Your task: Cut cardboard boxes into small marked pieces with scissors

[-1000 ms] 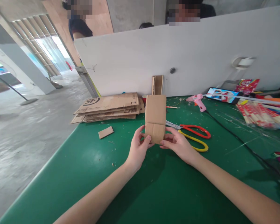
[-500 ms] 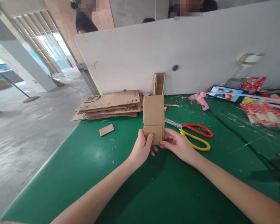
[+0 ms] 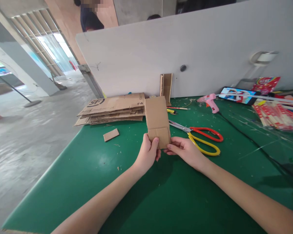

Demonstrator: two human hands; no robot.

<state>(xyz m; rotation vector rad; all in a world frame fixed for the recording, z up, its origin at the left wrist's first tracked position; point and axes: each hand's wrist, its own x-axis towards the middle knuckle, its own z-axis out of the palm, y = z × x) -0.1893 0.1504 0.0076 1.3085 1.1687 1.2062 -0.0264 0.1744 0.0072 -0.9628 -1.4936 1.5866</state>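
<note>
A narrow brown cardboard piece [image 3: 157,113], with a shorter flap across its lower end, is held up over the green table and leans slightly left. My left hand [image 3: 148,151] grips its lower left corner, thumb on the front and fingers behind. At the lower right edge, my right hand [image 3: 183,149] pinches the same piece between thumb and fingers. Scissors [image 3: 205,141] with one red and one yellow handle lie just beyond my right hand. A small cardboard rectangle [image 3: 111,135] rests on the table to the left.
Flattened cardboard [image 3: 112,109] is stacked at the back left. A folded cardboard channel [image 3: 166,87] stands against the white partition [image 3: 136,61]. On the right are a pink glue gun [image 3: 211,102] with its black cord, a phone [image 3: 239,95] and bagged sticks [image 3: 273,115]. A person [image 3: 90,19] is behind the partition.
The cardboard piece has tilted, its top shifting to the left. Both hands keep their hold at its lower end, and the view has shifted slightly.
</note>
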